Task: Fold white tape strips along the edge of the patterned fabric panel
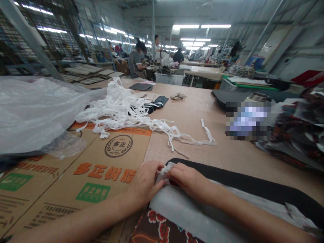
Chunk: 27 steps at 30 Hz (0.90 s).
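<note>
1. Your left hand [148, 179] was narrow, fingers pinching the pale sheet's [187, 211] crumpled corner, probably to steady it.
2. Your right hand [188, 179] curled at that corner; grip hidden, couldn't tell.
3. Sheet lay over patterned fabric [155, 229], black pad [227, 175] along its far side.
4. Beyond: white strips [121, 101] trailed over cardboard [101, 145] and table [189, 108], a possible snag.

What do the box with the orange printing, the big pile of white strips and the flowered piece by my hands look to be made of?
Box: brown corrugated cardboard, probably; matte, creased along straight folds.
White strips: fabric tape, perhaps; soft, narrow, tangled in loose loops.
Flowered piece: likely printed cloth, dark brown with red flowers; its weave is too blurred to confirm.
</note>
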Each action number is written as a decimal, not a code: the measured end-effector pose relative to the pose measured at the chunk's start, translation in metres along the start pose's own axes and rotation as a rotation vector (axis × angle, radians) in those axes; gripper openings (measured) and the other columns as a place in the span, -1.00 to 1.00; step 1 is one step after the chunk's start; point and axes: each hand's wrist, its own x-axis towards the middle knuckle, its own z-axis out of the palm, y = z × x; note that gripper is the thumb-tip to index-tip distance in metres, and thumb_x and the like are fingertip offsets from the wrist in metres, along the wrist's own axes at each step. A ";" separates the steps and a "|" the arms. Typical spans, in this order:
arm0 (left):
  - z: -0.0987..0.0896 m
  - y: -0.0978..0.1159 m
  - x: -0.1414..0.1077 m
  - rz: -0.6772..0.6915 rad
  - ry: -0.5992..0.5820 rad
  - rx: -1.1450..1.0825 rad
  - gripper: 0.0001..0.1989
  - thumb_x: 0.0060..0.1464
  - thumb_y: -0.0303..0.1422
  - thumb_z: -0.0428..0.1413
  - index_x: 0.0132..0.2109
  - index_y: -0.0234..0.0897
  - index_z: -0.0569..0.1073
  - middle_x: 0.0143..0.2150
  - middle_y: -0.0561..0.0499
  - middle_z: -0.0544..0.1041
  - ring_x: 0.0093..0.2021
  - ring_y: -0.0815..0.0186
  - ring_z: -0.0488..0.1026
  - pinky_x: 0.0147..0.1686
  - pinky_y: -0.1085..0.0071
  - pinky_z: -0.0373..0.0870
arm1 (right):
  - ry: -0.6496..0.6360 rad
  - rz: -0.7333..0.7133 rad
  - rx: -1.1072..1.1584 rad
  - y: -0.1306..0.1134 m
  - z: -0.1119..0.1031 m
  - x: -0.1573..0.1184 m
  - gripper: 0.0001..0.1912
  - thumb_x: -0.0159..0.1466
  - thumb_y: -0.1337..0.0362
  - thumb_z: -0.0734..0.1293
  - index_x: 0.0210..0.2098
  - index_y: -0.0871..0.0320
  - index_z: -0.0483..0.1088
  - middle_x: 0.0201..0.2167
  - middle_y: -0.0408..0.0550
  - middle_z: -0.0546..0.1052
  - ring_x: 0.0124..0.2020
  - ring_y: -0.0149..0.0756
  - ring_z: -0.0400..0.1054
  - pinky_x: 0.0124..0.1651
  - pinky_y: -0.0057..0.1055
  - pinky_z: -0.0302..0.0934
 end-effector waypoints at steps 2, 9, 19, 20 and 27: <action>-0.003 0.002 -0.002 0.135 -0.011 0.128 -0.90 0.07 -0.47 0.06 -0.22 -0.29 0.31 -0.27 -0.01 0.38 -0.23 0.22 0.29 -0.22 0.26 0.22 | -0.015 -0.019 -0.041 0.003 0.001 0.003 -0.88 0.25 0.44 0.17 -0.32 0.19 0.33 -0.37 -0.11 0.37 -0.30 -0.38 0.23 -0.26 -0.48 0.15; -0.008 0.009 -0.005 0.401 -0.205 0.405 -0.81 0.22 -0.47 -0.12 -0.22 -0.32 0.39 -0.33 -0.04 0.38 -0.31 0.22 0.26 -0.28 0.26 0.20 | -0.111 0.027 -0.146 0.008 -0.001 0.016 -0.91 0.14 0.49 0.25 -0.40 0.21 0.28 -0.38 -0.12 0.34 -0.40 -0.43 0.21 -0.37 -0.52 0.11; -0.005 0.011 -0.005 0.460 -0.225 0.453 -0.82 0.19 -0.51 -0.12 -0.15 -0.38 0.36 -0.30 -0.06 0.36 -0.31 0.18 0.24 -0.27 0.23 0.21 | -0.282 0.106 -0.236 0.006 -0.007 0.042 -0.89 0.12 0.49 0.21 -0.36 0.20 0.27 -0.41 -0.06 0.42 -0.43 -0.36 0.25 -0.40 -0.45 0.08; -0.005 0.011 -0.005 0.446 -0.240 0.448 -0.83 0.19 -0.50 -0.10 -0.15 -0.37 0.36 -0.30 -0.05 0.36 -0.31 0.18 0.24 -0.28 0.23 0.21 | -0.285 0.117 -0.220 0.008 -0.007 0.044 -0.90 0.12 0.48 0.23 -0.37 0.19 0.27 -0.42 -0.07 0.41 -0.43 -0.36 0.25 -0.41 -0.46 0.07; -0.002 0.008 -0.004 0.415 -0.247 0.464 -0.81 0.19 -0.50 -0.07 -0.07 -0.35 0.34 -0.12 -0.08 0.39 -0.14 0.16 0.27 -0.11 0.20 0.18 | 0.038 0.146 -0.281 0.002 -0.001 0.017 -0.85 0.23 0.51 0.12 -0.29 0.22 0.27 -0.32 -0.04 0.37 -0.34 -0.35 0.23 -0.30 -0.43 0.13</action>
